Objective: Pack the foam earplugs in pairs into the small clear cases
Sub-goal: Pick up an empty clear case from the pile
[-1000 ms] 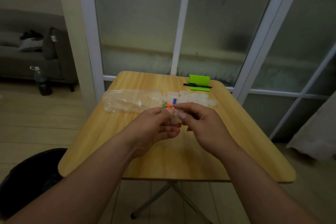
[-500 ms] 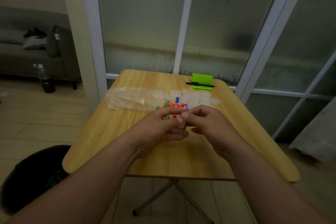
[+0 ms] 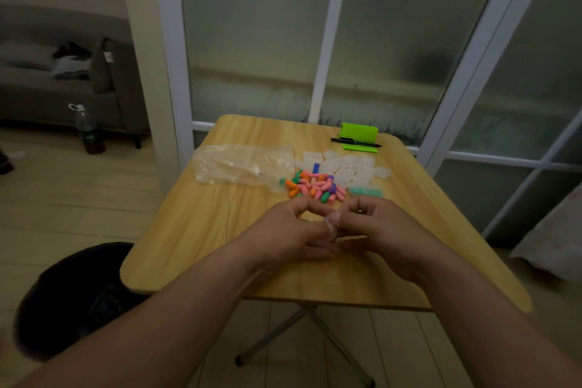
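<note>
While left hand (image 3: pixel 294 231) holds case (image 3: pixel 331 228), right hand (image 3: pixel 379 227) pinches.

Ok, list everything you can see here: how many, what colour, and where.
table: one, light wood, centre
foam earplugs: loose pile, uncountable; pink, orange, green, purple, blue; mid-table
empty clear cases: heap, clear, behind the pile
plastic bag: one, clear, left of the pile
teal piece: one, right of the pile; too blurred to identify
green stand: one, table's far right corner
pen: one, black, at the stand's foot
bottle: one, dark contents, floor at left
sofa: one, grey, far left
bin: one, black, floor near left
held clear case: one, between both hands
left hand: pinches the held case
right hand: pinches it too
</note>
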A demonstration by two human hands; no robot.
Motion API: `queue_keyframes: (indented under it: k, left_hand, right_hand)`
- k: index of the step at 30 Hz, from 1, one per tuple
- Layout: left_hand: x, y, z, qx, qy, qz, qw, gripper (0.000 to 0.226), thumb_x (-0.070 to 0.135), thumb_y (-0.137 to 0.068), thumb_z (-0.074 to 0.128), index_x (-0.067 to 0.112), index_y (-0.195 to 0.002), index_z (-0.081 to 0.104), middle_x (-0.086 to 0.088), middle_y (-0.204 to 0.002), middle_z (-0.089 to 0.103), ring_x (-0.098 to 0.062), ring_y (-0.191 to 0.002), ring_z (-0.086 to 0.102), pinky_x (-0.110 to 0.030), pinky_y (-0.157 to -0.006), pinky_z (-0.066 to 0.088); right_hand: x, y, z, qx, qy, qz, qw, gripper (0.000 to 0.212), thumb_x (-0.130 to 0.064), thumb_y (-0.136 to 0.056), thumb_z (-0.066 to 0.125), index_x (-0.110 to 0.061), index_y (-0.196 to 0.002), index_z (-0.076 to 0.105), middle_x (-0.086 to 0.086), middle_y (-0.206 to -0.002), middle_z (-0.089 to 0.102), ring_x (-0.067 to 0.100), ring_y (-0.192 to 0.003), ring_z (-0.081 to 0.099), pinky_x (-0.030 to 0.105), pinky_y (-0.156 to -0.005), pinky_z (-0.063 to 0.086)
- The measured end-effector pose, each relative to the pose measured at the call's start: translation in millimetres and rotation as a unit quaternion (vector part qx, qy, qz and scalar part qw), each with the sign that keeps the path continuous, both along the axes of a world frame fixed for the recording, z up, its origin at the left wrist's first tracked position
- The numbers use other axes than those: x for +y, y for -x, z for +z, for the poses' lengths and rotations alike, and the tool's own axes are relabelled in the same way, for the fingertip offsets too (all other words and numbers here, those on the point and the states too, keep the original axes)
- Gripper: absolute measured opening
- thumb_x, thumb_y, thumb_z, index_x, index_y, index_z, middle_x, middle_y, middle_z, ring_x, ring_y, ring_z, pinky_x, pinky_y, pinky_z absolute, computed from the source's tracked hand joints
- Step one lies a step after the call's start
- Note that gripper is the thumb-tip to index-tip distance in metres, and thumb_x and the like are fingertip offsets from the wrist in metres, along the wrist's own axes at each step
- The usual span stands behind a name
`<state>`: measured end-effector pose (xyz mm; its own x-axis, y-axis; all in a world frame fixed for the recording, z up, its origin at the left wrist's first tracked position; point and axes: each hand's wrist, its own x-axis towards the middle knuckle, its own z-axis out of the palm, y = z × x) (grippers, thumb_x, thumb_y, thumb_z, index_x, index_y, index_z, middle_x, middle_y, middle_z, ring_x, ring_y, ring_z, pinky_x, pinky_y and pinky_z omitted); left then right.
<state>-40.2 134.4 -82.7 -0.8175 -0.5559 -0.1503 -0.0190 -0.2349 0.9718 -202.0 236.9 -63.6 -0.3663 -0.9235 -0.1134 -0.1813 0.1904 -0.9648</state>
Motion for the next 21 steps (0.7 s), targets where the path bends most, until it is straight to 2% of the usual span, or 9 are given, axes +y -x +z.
queue_keyframes:
  k: [3,7,10,11,14,16,18,20,21]
  left_hand:
    - [0,1,-2,-0.001,-0.027,0.008,1.0,0.023,0.007,-0.093,0.073,0.012,-0.115,0.067,-0.024,-0.105,0.078,-0.037,-0.099,0.077,-0.039,-0.086,0.065]
    - [-5,1,0,0.006,-0.068,0.027,0.997,0.027,0.001,-0.096,0.066,0.009,-0.121,0.067,-0.025,-0.104,0.077,-0.033,-0.088,0.078,-0.034,-0.075,0.066]
    - [-6,0,0,0.015,-0.096,0.035,0.995,0.028,-0.001,-0.099,0.058,0.007,-0.124,0.066,-0.025,-0.106,0.077,-0.032,-0.087,0.078,-0.035,-0.075,0.066]
    - [-5,0,0,0.021,-0.108,0.04,0.993,0.028,-0.002,-0.099,0.056,0.006,-0.124,0.066,-0.025,-0.108,0.076,-0.035,-0.089,0.078,-0.037,-0.077,0.066]
    - [-6,-2,1,0.039,-0.162,0.047,0.985,0.029,-0.006,-0.1,0.049,0.003,-0.125,0.061,-0.03,-0.108,0.075,-0.042,-0.098,0.077,-0.042,-0.081,0.065]
    - [-6,-2,1,0.041,-0.192,0.045,0.979,0.031,-0.009,-0.101,0.046,0.004,-0.128,0.055,-0.033,-0.112,0.072,-0.043,-0.099,0.076,-0.043,-0.081,0.065]
    - [-4,-2,1,0.035,-0.216,0.023,0.976,0.035,-0.012,-0.1,0.046,0.004,-0.13,0.052,-0.034,-0.118,0.069,-0.043,-0.103,0.075,-0.043,-0.083,0.065]
    - [2,0,-2,0.031,-0.213,-0.032,0.976,0.039,-0.015,-0.097,0.047,0.002,-0.131,0.056,-0.03,-0.118,0.071,-0.037,-0.103,0.076,-0.04,-0.084,0.065]
    - [5,1,-4,0.027,-0.2,-0.054,0.978,0.041,-0.016,-0.095,0.048,0.002,-0.13,0.058,-0.026,-0.114,0.072,-0.031,-0.096,0.076,-0.037,-0.082,0.065]
  right_hand:
    - [-2,-3,0,0.014,-0.001,-0.012,1.0,0.019,-0.014,-0.093,0.076,0.002,-0.101,0.069,0.021,-0.098,0.077,0.032,-0.093,0.077,0.035,-0.077,0.065]
    - [-5,-1,-1,-0.004,0.001,-0.045,0.999,0.018,-0.002,-0.09,0.073,0.007,-0.105,0.067,0.024,-0.103,0.076,0.037,-0.095,0.076,0.043,-0.079,0.065]
    - [-5,0,-2,-0.029,0.001,-0.065,0.997,0.009,-0.002,-0.094,0.069,-0.001,-0.102,0.071,0.021,-0.104,0.077,0.034,-0.092,0.078,0.047,-0.081,0.066]
    - [-5,0,-3,-0.012,0.001,-0.075,0.997,0.007,-0.005,-0.095,0.068,-0.005,-0.101,0.073,0.019,-0.102,0.077,0.032,-0.09,0.078,0.049,-0.08,0.066]
    - [-5,0,-5,0.159,-0.014,-0.103,0.982,0.009,-0.014,-0.099,0.066,-0.019,-0.099,0.075,0.007,-0.092,0.076,0.024,-0.083,0.075,0.044,-0.073,0.065]
    - [-6,0,-6,0.237,-0.013,-0.097,0.966,0.011,-0.016,-0.097,0.067,-0.023,-0.098,0.075,0.002,-0.087,0.074,0.019,-0.079,0.072,0.042,-0.071,0.064]
    - [-8,3,-6,0.259,0.003,-0.091,0.962,0.012,-0.016,-0.096,0.068,-0.025,-0.098,0.077,-0.003,-0.087,0.075,0.012,-0.079,0.071,0.04,-0.073,0.063]
    - [-11,3,-4,0.261,0.022,-0.073,0.962,0.012,-0.019,-0.097,0.07,-0.026,-0.098,0.08,-0.008,-0.088,0.076,0.004,-0.08,0.069,0.028,-0.071,0.058]
    - [-12,3,-4,0.256,0.027,-0.057,0.965,0.011,-0.02,-0.097,0.071,-0.026,-0.098,0.081,-0.009,-0.089,0.076,0.001,-0.082,0.069,0.021,-0.07,0.055]
